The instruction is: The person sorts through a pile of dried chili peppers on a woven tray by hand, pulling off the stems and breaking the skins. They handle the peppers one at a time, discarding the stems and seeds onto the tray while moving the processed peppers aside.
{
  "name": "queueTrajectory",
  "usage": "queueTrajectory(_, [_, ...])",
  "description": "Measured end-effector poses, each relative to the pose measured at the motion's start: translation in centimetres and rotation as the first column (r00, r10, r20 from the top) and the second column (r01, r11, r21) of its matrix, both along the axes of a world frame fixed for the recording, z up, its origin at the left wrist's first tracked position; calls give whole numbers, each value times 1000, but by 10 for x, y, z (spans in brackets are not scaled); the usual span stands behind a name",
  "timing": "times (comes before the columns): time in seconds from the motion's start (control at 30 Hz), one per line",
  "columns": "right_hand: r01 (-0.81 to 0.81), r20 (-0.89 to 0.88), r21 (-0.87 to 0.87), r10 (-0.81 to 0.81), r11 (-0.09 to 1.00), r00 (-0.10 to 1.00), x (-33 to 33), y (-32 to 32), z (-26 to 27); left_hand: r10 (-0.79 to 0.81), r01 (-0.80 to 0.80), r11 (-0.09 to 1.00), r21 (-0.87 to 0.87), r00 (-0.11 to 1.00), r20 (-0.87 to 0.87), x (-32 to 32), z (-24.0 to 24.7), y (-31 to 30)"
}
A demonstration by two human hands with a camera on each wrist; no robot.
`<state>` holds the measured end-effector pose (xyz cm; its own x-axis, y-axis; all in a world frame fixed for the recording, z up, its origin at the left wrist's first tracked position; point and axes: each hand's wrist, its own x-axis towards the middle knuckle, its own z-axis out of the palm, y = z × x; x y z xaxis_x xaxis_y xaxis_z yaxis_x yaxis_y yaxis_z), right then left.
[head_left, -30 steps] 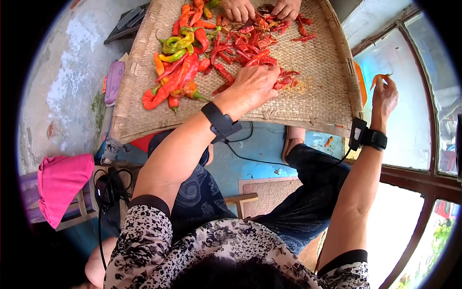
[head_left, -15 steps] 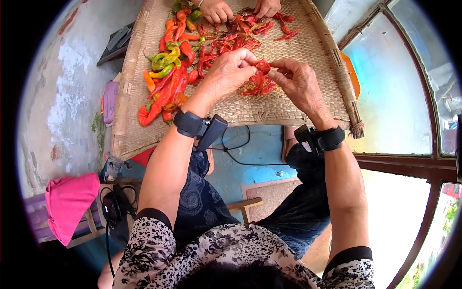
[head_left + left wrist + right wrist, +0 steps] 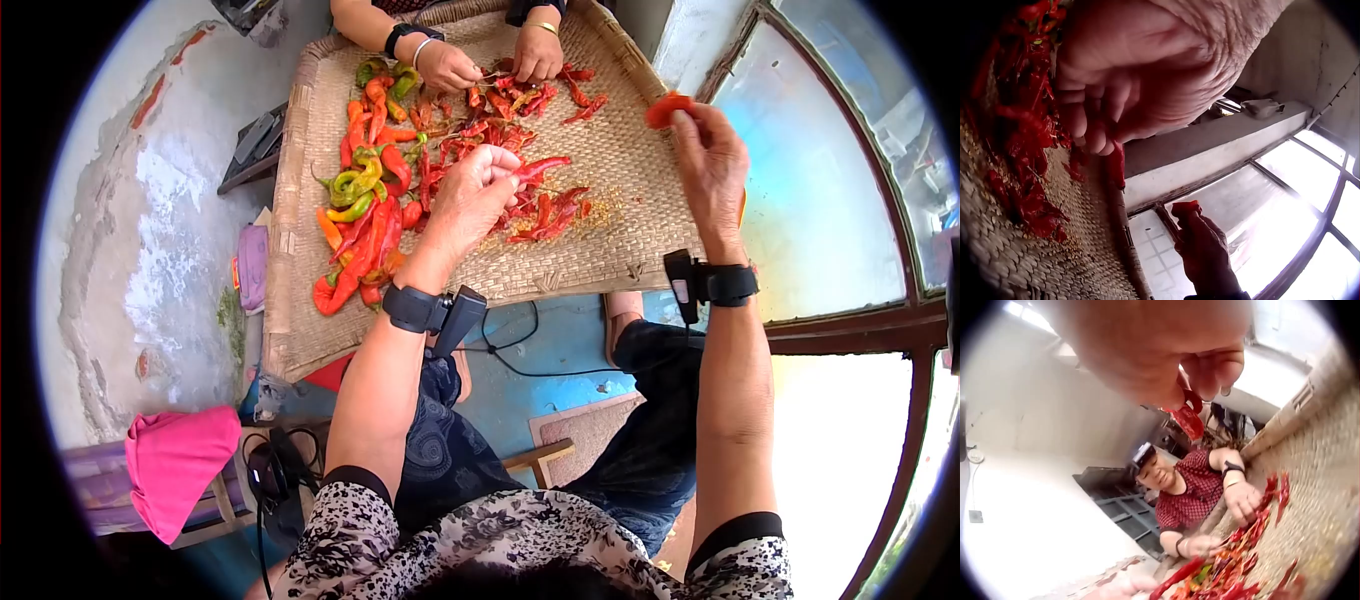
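My left hand (image 3: 466,200) pinches a long red chili pepper (image 3: 545,167) over the tray, its tip pointing right. In the left wrist view that chili (image 3: 1118,167) hangs past the curled fingertips. Off to the right, beyond the tray's edge, my right hand (image 3: 716,165) is raised and holds a red piece of chili (image 3: 667,109) between thumb and fingers. Wrinkled and glossy, this piece (image 3: 1189,422) shows below the fingers in the right wrist view. Red, split chilies (image 3: 552,218) and pale scattered seeds lie below my left hand on the woven tray (image 3: 640,215).
Whole red, orange and green peppers (image 3: 372,245) are heaped on the tray's left. Across it, another person's hands (image 3: 447,68) work among dried red chilies. A window (image 3: 815,180) stands close on the right, a wall (image 3: 170,260) on the left. A cable (image 3: 560,373) runs below the tray.
Both hands met at a red chili over the tray half a second ago. Since then my right hand has moved right with a red piece, while my left stays over the tray with a chili.
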<state>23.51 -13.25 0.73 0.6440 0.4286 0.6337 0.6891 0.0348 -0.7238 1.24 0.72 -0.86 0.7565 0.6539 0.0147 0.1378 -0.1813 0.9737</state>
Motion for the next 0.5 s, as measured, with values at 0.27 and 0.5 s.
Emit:
queueTrajectory(0.27, [529,375,-246,-424,812,825,34,-36,-7,-22,20,999,27,998,59,14,-11,-4])
queueTrajectory(0.5, [-512,-557,-258,306,819,772,-48,4,-17,-93,123,976,-182,982,167,39,-12,-26])
